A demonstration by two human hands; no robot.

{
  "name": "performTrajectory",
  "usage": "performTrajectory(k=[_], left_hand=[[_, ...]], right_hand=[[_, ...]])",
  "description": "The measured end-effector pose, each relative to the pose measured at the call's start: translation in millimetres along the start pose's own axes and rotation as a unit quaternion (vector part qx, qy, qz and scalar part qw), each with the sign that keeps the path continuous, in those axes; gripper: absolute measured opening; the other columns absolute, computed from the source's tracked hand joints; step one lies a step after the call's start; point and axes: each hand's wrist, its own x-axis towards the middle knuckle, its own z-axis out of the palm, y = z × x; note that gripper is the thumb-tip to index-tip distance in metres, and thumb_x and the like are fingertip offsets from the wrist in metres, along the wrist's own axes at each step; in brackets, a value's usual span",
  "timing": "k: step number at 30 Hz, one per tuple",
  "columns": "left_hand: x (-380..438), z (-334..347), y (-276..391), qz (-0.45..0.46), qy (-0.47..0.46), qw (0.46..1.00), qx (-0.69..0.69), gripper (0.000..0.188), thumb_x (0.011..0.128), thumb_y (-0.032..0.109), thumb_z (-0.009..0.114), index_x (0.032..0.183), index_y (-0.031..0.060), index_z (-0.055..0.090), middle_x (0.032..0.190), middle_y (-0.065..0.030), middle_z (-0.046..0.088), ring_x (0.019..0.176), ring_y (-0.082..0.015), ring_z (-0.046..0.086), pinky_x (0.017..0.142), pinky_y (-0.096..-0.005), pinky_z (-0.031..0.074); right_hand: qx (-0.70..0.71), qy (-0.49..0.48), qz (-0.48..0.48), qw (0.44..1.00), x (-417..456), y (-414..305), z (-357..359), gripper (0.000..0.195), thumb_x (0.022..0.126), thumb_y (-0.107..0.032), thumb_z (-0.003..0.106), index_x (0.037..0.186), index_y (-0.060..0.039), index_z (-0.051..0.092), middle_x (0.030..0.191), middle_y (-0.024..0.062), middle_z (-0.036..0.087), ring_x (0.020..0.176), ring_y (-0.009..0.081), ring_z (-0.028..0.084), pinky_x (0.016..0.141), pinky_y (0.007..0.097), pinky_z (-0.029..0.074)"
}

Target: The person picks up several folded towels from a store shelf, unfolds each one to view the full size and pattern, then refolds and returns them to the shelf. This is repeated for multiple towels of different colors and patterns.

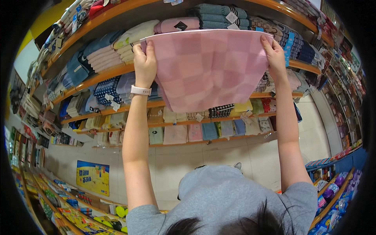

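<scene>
A pink checkered towel (205,70) hangs spread out between my two hands, held up in front of shelves of folded towels. My left hand (146,63) grips its upper left corner, thumb over the white-edged hem; a pale watch band is on that wrist. The upper right corner is pinched in my right hand (273,54). Behind the top hem lie a folded pink towel with a dark tag (179,25) and a stack of teal towels (220,17). The towel hides part of the middle shelves.
Wooden shelf edges (102,73) run across in tiers, loaded with folded towels. A yellow poster (92,178) is at lower left, above shelves of packaged goods (73,213). More packaged goods (337,194) stand at lower right. Tiled floor (167,158) shows below the towels.
</scene>
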Motion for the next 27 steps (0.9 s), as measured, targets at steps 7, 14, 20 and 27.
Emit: performTrajectory(k=[7, 14, 20, 27], left_hand=[[-17, 38, -26, -0.205, 0.047, 0.977, 0.021, 0.036, 0.089, 0.031, 0.054, 0.086, -0.0041, 0.046, 0.082, -0.0184, 0.058, 0.077, -0.0248, 0.056, 0.072, -0.036, 0.044], [-53, 87, 23, -0.137, 0.003, 0.99, -0.019, 0.037, 0.091, 0.032, 0.053, 0.091, -0.0029, 0.04, 0.077, -0.0203, 0.059, 0.068, -0.0299, 0.059, 0.061, -0.0385, 0.045], [-68, 101, 53, -0.099, -0.093, 0.981, -0.141, 0.044, 0.092, 0.038, 0.05, 0.098, -0.0029, 0.034, 0.08, -0.0185, 0.059, 0.071, -0.0261, 0.061, 0.062, -0.0358, 0.047], [-56, 75, 50, -0.143, -0.223, 0.93, -0.253, 0.042, 0.083, 0.008, 0.06, 0.108, -0.0018, 0.028, 0.104, -0.0087, 0.047, 0.095, -0.0109, 0.049, 0.082, -0.0253, 0.044]], right_hand=[[-0.059, 0.002, 0.067, 0.996, 14, 28, 23, 0.024, 0.087, -0.02, 0.056, 0.096, 0.0017, 0.057, 0.082, 0.0048, 0.061, 0.071, 0.0101, 0.056, 0.062, 0.0244, 0.045], [-0.164, -0.119, 0.054, 0.978, -30, 19, 78, 0.024, 0.087, -0.023, 0.053, 0.095, 0.0001, 0.051, 0.078, 0.0041, 0.054, 0.067, 0.0099, 0.054, 0.054, 0.0255, 0.047], [-0.142, -0.174, 0.015, 0.974, -42, 8, 107, 0.024, 0.088, -0.023, 0.055, 0.091, 0.0009, 0.052, 0.082, 0.0037, 0.055, 0.071, 0.0075, 0.053, 0.06, 0.0225, 0.048], [-0.052, -0.215, 0.004, 0.975, -42, -9, 103, 0.023, 0.089, -0.021, 0.056, 0.089, 0.0016, 0.058, 0.078, 0.0013, 0.058, 0.075, 0.0077, 0.055, 0.07, 0.0216, 0.047]])
